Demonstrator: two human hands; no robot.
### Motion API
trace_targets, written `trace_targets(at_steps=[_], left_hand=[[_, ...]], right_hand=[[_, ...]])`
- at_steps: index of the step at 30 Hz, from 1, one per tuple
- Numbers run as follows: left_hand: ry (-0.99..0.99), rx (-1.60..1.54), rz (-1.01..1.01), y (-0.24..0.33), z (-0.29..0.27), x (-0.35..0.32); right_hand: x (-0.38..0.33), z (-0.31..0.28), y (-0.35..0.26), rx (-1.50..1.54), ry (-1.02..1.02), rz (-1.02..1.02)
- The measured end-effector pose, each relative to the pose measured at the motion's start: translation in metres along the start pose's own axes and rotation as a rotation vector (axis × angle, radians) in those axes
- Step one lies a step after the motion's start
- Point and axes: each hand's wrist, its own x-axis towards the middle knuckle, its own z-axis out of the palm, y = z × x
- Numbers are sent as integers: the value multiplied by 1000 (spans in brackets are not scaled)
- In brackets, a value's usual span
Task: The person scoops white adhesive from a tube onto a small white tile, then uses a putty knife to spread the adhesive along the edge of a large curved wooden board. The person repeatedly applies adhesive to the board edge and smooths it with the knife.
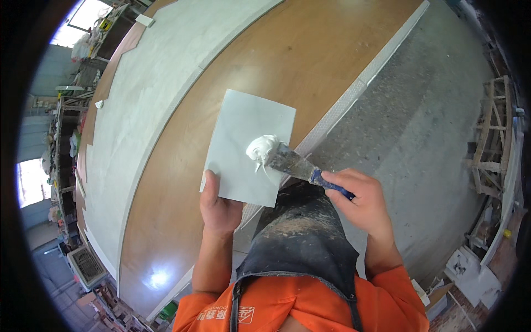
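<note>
My left hand (217,206) grips the lower left corner of a flat light-grey board (238,124), thumb on top and the other fingers hidden beneath. On the board sits a mound of white paste (262,147), with a thin strand trailing down from it. My right hand (357,196) is closed round the blue handle (333,185) of a putty knife. Its smeared metal blade (291,162) points left and its tip meets the paste. Both the board and the knife are in front of my dusty black apron (304,227).
A large brown panel (243,83) with a pale edge strip (345,108) lies beyond the board. Farther left is a whitish panel surface (166,66). Grey concrete floor (420,138) stretches to the right, with a wooden rack (492,133) at its side. Cluttered shelves (69,138) line the left.
</note>
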Motion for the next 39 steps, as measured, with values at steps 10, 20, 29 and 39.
trace_targets(at_steps=[10, 20, 29, 39], left_hand=[[155, 134, 97, 0, -5, -11], [139, 170, 14, 0, -7, -12], [168, 230, 49, -2, 3, -5], [221, 223, 58, -5, 12, -4]], right_hand=[[0, 11, 119, 744, 497, 506], [73, 60, 180, 953, 842, 406], [87, 73, 192, 914, 853, 404], [64, 96, 186, 915, 851, 479]])
